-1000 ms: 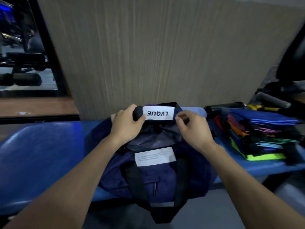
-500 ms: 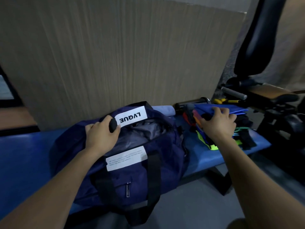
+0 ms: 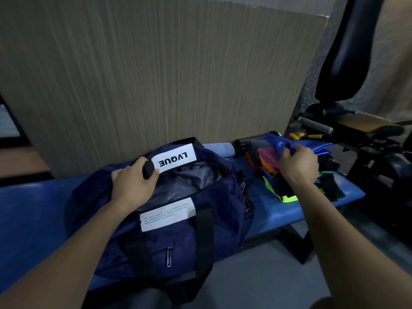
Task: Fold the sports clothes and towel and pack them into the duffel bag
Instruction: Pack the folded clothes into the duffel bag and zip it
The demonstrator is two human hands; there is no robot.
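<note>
A navy duffel bag [image 3: 223,210] lies on the blue bench, its top unzipped and grey lining showing. My left hand [image 3: 131,184] grips the bag's far handle by its white LVQUE label [image 3: 174,160], holding the opening apart. To the right sits a stack of folded sports clothes [image 3: 281,181] in pink, orange, black and neon yellow. My right hand [image 3: 298,163] pinches the blue garment [image 3: 278,143] on top of the stack and lifts its near edge. A folded light-blue towel [image 3: 220,149] lies behind the bag against the wall.
The blue padded bench [image 3: 33,215] runs left to right before a wood-grain wall panel [image 3: 156,74]. A black bottle [image 3: 245,142] lies behind the clothes. Black gym equipment with a padded seat [image 3: 365,128] stands at the right. Grey floor lies below the bench.
My right hand left the bag handle, reached right to the clothes stack and has now raised the blue top garment. My left hand kept hold of the handle. The view swung right.
</note>
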